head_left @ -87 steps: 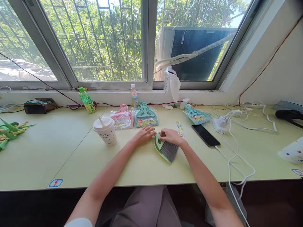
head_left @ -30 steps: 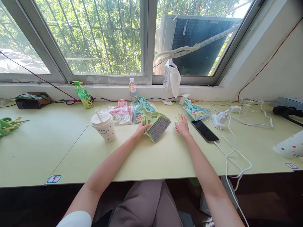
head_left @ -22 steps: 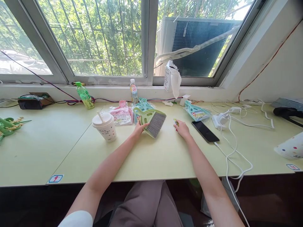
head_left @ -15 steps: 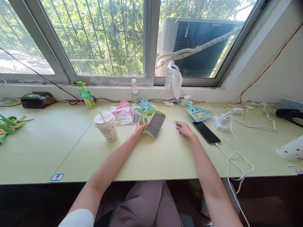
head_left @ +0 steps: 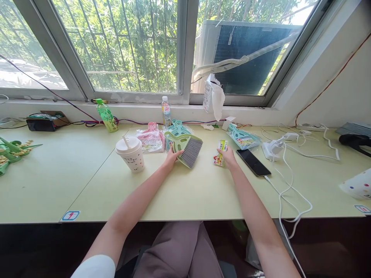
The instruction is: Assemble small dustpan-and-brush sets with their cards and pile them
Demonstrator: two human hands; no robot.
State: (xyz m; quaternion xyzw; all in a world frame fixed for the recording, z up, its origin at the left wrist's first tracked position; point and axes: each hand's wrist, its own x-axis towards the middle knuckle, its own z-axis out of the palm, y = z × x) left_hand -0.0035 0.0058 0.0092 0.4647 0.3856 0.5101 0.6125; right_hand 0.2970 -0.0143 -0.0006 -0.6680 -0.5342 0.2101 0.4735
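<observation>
My left hand is closed around a light green dustpan with a small brush fitted in it, grey bristles facing up and right. In my right hand is a small, colourful printed card in yellow, white and red, held upright just above the table. Its lettering is too small to read. Behind the dustpan lie a pink brush set in clear plastic and a teal set, partly covered. Another bagged teal set rests beyond my right hand.
A white paper cup with a straw stands left of my left hand. A black phone on a charging cable lies right of my right hand. Farther back are a green bottle, a clear bottle and a white power strip.
My right hand has turned and lifted the printed card, so its printed face now shows. My left hand and the dustpan stay nearly still.
</observation>
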